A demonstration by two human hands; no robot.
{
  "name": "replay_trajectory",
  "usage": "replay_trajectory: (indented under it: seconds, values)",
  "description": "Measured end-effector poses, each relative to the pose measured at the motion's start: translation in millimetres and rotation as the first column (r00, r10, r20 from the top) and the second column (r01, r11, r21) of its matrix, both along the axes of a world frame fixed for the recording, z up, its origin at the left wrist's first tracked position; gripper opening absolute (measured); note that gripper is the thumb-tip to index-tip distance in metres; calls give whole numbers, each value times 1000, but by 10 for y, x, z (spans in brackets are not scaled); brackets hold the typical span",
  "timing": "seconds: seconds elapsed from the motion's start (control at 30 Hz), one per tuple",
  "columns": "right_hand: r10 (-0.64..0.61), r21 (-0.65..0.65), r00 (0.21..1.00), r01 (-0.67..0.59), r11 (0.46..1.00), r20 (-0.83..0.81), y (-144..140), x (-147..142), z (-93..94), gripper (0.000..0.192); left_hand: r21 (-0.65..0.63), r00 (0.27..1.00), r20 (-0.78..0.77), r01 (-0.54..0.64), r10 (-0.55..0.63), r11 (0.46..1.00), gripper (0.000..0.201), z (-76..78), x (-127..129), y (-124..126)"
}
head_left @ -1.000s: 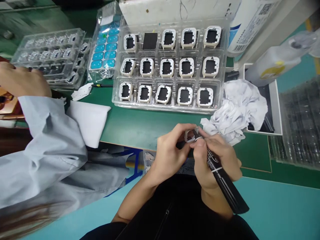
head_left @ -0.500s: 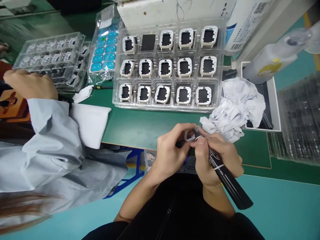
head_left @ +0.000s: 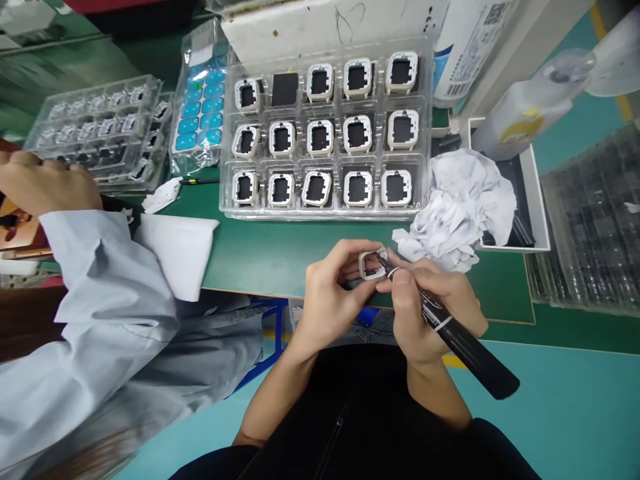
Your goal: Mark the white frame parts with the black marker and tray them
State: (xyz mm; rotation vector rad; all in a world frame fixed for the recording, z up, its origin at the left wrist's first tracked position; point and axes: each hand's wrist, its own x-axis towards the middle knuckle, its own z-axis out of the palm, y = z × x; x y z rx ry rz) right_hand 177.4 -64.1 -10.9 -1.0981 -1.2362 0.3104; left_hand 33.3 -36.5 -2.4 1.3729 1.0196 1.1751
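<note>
Between its thumb and fingers my left hand (head_left: pixel 333 287) pinches a small off-white watch-case frame (head_left: pixel 367 265), square with rounded corners. My right hand (head_left: pixel 433 307) is closed around a black marker pen (head_left: pixel 463 347), its tip at the right side of the frame; whether it touches cannot be made out. Both hands meet just over the front edge of the green table. Beyond them lies a clear plastic tray (head_left: pixel 280 215) with several similar frames in its compartments; one back-row compartment shows only a dark pad (head_left: pixel 285 90).
Crumpled white cloth (head_left: pixel 460 200) lies right of the tray, against a white box (head_left: pixel 540 200) with a bottle (head_left: pixel 525 117). A folded white cloth (head_left: pixel 177 250) and a bag of blue pieces (head_left: pixel 200 113) lie left. A co-worker's sleeve (head_left: pixel 110 287) reaches in there.
The frame has turned in my left hand, so its opening shows more. The marker's back end has swung slightly right and up. The whole view has shifted a little.
</note>
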Motion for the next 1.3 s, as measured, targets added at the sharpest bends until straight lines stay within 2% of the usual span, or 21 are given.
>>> replay_trajectory:
  seconds: [0.17, 0.3, 0.47, 0.67, 0.87, 1.1, 1.2, 1.3]
  values:
    - [52, -8, 998, -52, 999, -29, -13, 8, 31, 15, -95, 996, 85, 16, -8, 995, 45, 27, -12, 30]
    - [31, 46, 999, -32, 998, 17, -20, 15, 12, 11, -94, 994, 106, 20, -10, 995, 44, 6, -8, 38]
    - [89, -25, 996, -88, 996, 31, -34, 49, 55, 15, -92, 991, 133, 36, -23, 995, 45, 2, -13, 60]
    - [98, 9, 995, -98, 995, 1, -22, 60, 94, 16, -176, 996, 91, 36, -20, 984, 60, 49, -31, 75]
    - [89, 15, 995, -89, 996, -32, -10, 59, 87, 15, -193, 995, 95, 25, -7, 981, 64, 68, -17, 70]
    - [125, -21, 992, -125, 992, -10, -21, 85, 124, 18, -165, 995, 100, 30, -13, 986, 56, -6, -1, 57]
    - [157, -39, 987, -158, 987, -17, -19, 99, 85, 15, -143, 994, 106, 33, -18, 989, 53, -72, 23, 64]
    - [136, 13, 989, -136, 991, -54, -26, 114, 15, 15, -147, 995, 101, 35, -20, 988, 56, -121, 39, 66]
